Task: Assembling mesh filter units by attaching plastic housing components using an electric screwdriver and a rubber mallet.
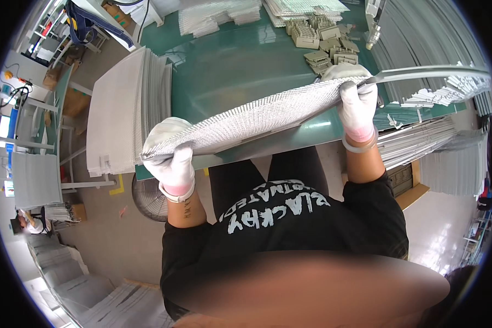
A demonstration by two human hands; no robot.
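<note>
Stretched between my two hands is a silvery mesh panel, tilted and held above the near edge of the green table. Its left end is pinched by my left hand, thumb on the near side. My right hand grips the right end, set higher and farther away. Both hands wear white gloves. A long grey strip runs rightward from beside my right hand; whether that hand also holds it, I cannot tell. Just beyond my right hand lie several beige plastic pieces.
A stack of pale sheets stands at the table's left. Mesh sheets lie at the back. A metal-tipped tool hangs at the upper right. Bundled white strips sit to the right. Below the table's left side is a round fan.
</note>
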